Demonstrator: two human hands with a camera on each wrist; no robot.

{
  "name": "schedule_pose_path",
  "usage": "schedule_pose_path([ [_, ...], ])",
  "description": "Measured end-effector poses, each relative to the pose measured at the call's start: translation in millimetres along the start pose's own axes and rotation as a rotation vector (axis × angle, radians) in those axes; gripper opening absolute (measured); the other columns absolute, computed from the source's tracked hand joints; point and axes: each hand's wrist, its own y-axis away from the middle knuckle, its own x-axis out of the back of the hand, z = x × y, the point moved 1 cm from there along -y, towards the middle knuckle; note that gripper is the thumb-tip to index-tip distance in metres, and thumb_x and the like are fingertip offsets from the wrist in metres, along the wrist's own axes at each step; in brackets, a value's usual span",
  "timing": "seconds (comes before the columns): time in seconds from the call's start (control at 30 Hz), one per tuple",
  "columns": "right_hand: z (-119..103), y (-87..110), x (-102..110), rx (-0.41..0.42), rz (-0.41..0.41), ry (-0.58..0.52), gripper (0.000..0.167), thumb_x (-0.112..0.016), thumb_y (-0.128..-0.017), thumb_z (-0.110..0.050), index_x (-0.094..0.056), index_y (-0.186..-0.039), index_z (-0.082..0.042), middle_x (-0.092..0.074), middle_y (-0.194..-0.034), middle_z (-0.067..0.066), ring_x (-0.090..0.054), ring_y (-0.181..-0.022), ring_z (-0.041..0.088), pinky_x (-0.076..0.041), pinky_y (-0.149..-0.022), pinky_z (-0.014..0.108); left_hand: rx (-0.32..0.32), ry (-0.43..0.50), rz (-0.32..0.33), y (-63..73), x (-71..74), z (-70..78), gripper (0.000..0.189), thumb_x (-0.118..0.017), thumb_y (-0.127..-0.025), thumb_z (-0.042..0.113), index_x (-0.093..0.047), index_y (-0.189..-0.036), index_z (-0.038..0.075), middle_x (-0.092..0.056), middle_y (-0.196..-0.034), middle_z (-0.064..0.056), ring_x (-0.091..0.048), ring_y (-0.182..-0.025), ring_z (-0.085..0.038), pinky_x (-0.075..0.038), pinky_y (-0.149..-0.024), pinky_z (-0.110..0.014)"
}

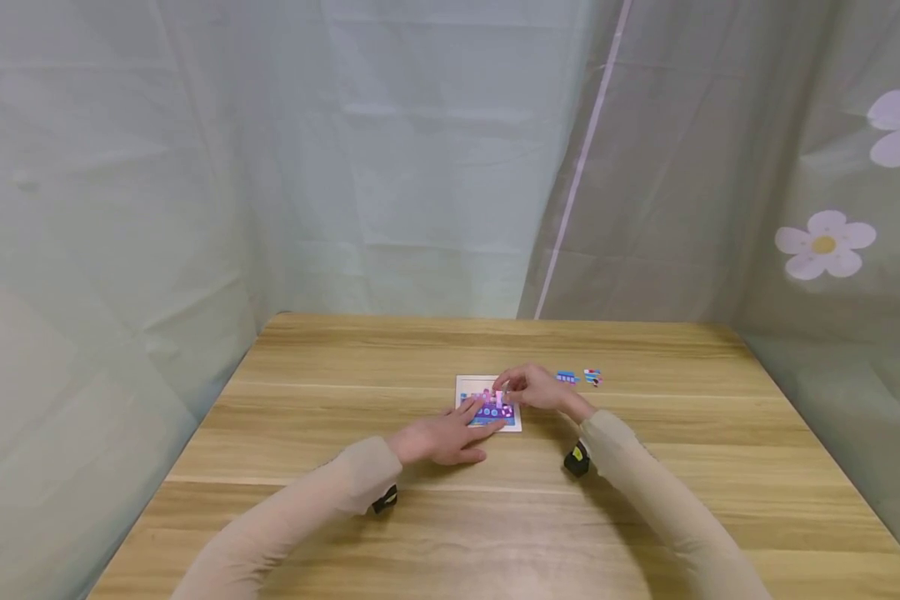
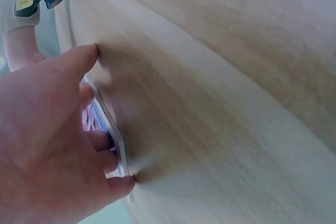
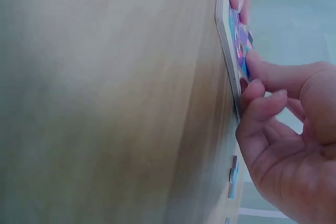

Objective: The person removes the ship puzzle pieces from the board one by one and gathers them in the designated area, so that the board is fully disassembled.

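Observation:
A small jigsaw puzzle in a white-edged tray (image 1: 468,381) lies flat on the table, its purple, pink and blue picture partly covered by both hands. My left hand (image 1: 448,437) rests across the left and lower part of it with fingers spread. In the left wrist view, the left hand (image 2: 47,140) has its thumb beyond the tray edge. My right hand (image 1: 534,388) is at the tray's upper right. Seen from the right wrist, this hand (image 3: 289,129) pinches a colourful puzzle piece (image 3: 243,65) between thumb and fingers, tilted at the tray's surface. The fingers hide part of the piece.
Loose puzzle pieces lie on the wooden table (image 1: 390,350) to the right of the tray: a blue and purple one (image 1: 566,377) and a small multicoloured group (image 1: 593,377). Pale curtains (image 1: 420,167) hang behind and beside the table.

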Motion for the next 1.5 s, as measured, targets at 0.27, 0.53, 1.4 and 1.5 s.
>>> schedule_pose_path([
  [0.27,-5.1,-0.3,-1.4,0.003,0.05,0.01,0.015,-0.066,-0.087,-0.001,-0.072,-0.099,-0.008,-0.07,-0.083,0.009,-0.058,-0.071,0.011,-0.047,-0.062,0.024,0.003,0.034,-0.001,-0.2,0.1,-0.7,0.058,-0.041,-0.101,0.047,-0.019,-0.154,0.037,-0.007,-0.163,-0.015,-0.006,-0.151,-0.031,-0.027,-0.117,-0.053],
  [0.53,-7.0,-0.7,1.5,0.041,0.019,-0.026,0.014,-0.066,-0.085,0.003,-0.073,-0.094,-0.006,-0.071,-0.087,0.008,-0.06,-0.078,0.011,-0.05,-0.072,0.024,0.004,0.052,-0.014,-2.2,-0.1,-3.5,0.059,-0.04,-0.101,0.048,-0.017,-0.154,0.038,-0.004,-0.163,-0.014,-0.004,-0.151,-0.031,-0.024,-0.117,-0.054],
  [1.4,7.7,20.8,17.3,-0.131,0.095,-0.194,0.019,-0.064,-0.09,0.0,-0.065,-0.109,0.003,-0.071,-0.099,0.02,-0.068,-0.083,0.016,-0.059,-0.074,0.031,-0.006,-0.024,0.012,0.9,-8.3,-1.5,0.058,-0.03,-0.104,0.047,-0.011,-0.156,0.033,0.004,-0.163,-0.016,0.002,-0.152,-0.031,-0.021,-0.119,-0.052],
  [1.5,10.4,25.6,19.0,-0.114,0.096,-0.191,0.02,-0.065,-0.089,0.0,-0.065,-0.108,0.005,-0.071,-0.1,0.021,-0.068,-0.084,0.016,-0.058,-0.074,0.03,0.018,-0.036,-0.008,-0.3,-11.7,-1.9,0.057,-0.026,-0.104,0.05,-0.007,-0.156,0.036,0.007,-0.164,-0.013,0.006,-0.152,-0.028,-0.018,-0.121,-0.051],
])
